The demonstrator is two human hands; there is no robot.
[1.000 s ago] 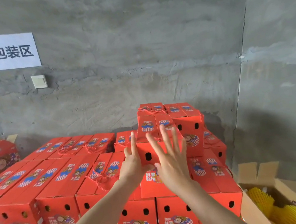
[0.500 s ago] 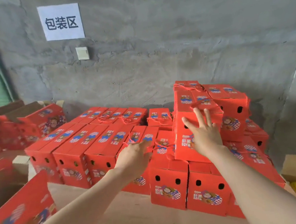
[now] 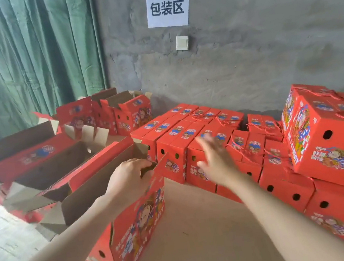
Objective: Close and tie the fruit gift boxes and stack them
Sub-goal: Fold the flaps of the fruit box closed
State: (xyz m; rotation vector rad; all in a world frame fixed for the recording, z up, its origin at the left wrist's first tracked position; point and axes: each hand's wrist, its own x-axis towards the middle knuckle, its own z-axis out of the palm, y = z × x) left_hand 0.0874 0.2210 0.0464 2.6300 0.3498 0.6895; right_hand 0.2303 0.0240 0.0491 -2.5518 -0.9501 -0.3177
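Left hand grips the rim of the open box; right hand hovers, fingers spread — blurred. Closed boxes crowd behind — bare board lies between.

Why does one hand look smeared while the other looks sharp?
In the head view, the right hand is motion-blurred, probably mid-swing, fingers spread; the left hand, gripping the open box at its rim, is sharp. Daylight washes out the floor at far left.

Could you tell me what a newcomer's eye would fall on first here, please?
The mass of closed red gift boxes along the wall stands out first, with one tilted box on top at far right. In the foreground the left hand grips the rim of an open box; the right hand hovers open. A white sign hangs above.
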